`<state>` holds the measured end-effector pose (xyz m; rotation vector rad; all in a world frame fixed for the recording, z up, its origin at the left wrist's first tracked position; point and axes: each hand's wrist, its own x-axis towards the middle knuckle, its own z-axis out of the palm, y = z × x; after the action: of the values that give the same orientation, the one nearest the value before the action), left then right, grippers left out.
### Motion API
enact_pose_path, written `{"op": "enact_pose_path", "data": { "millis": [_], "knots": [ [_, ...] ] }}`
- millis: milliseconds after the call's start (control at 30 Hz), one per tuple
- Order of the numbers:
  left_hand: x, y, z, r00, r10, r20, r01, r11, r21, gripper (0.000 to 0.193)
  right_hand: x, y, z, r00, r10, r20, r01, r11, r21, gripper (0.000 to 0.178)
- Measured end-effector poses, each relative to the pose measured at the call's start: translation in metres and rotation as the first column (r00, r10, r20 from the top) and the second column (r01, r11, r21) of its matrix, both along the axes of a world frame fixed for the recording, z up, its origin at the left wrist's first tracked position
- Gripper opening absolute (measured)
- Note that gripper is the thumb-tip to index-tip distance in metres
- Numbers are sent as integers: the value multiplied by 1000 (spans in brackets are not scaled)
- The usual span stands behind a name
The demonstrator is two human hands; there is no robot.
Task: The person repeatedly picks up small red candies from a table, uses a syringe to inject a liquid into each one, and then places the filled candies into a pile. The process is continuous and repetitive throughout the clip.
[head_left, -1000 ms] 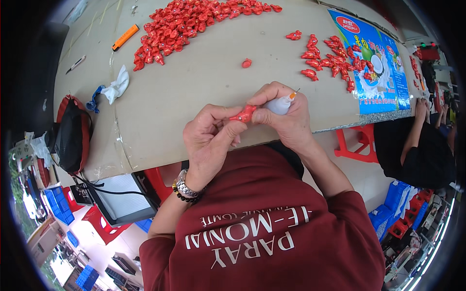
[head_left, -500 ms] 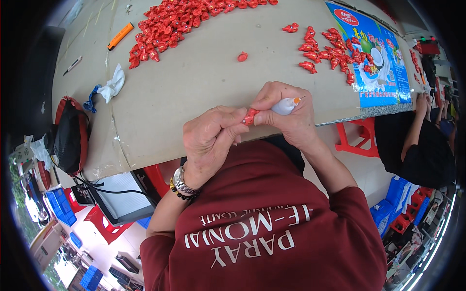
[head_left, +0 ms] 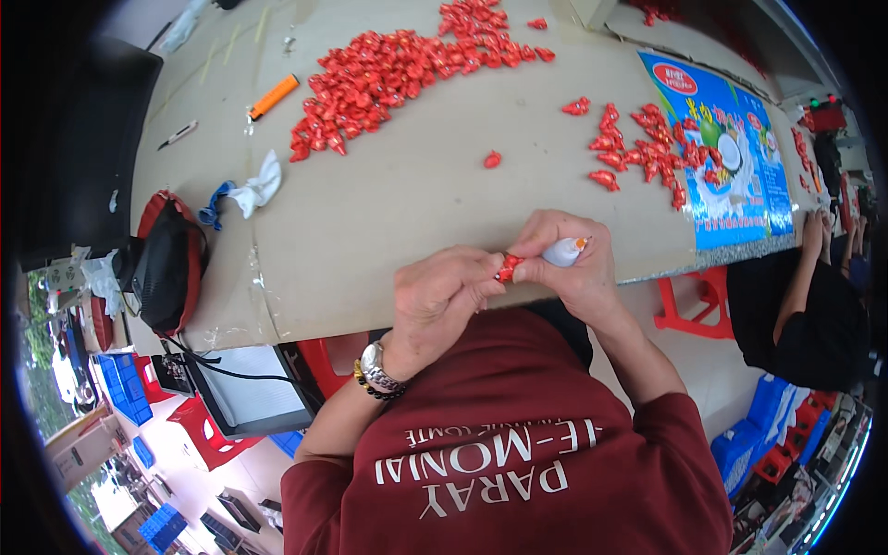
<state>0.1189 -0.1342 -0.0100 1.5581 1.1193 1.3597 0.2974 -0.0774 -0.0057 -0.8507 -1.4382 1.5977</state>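
Observation:
Close to the table's near edge, my two hands meet over a small red plastic figure. My left hand pinches one side of it between thumb and fingers. The thumb and forefinger of my right hand grip its other side. Tucked in that same right hand is a white squeeze bottle with an orange nozzle, apparently for glue. My fingers cover much of the red figure. A single red piece lies on the table beyond my hands.
A big pile of red pieces lies at the far left, a smaller group at the right by a blue printed sheet. An orange cutter, white cloth and black-red bag lie left. Another person's arm rests at far right.
The whole view has shifted, so table and hands appear lower and further right. Both hands keep their grip on the red figure, and the bottle stays in my right hand.

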Motion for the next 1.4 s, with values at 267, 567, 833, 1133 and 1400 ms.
{"op": "enact_pose_path", "data": {
  "millis": [267, 567, 833, 1133, 1400],
  "knots": [
    [-11, 16, 13, 987, 39, -158, -66, 983, -173, 45, 24, 18, 10, 995, -97, 19, 99, 984, -147, 15],
    [-75, 71, 18, 732, 330, -596, -407, 913, 6, 13, 101, 44, 10, 751, -465, 469, 457, 878, 138, 12],
    [-46, 91, 6, 747, 242, -619, -237, 967, 93, 16, 105, 50, 9, 659, -535, 528, 485, 840, 245, 14],
    [-81, 107, 12, 415, 445, -794, -480, 848, 224, 33, 84, 38, 19, 723, -549, 419, 479, 836, 269, 17],
    [-83, 117, -1, 378, 440, -815, -418, 866, 274, 24, 48, 26, 22, 851, -382, 359, 316, 920, 230, 20]
  ]
}}
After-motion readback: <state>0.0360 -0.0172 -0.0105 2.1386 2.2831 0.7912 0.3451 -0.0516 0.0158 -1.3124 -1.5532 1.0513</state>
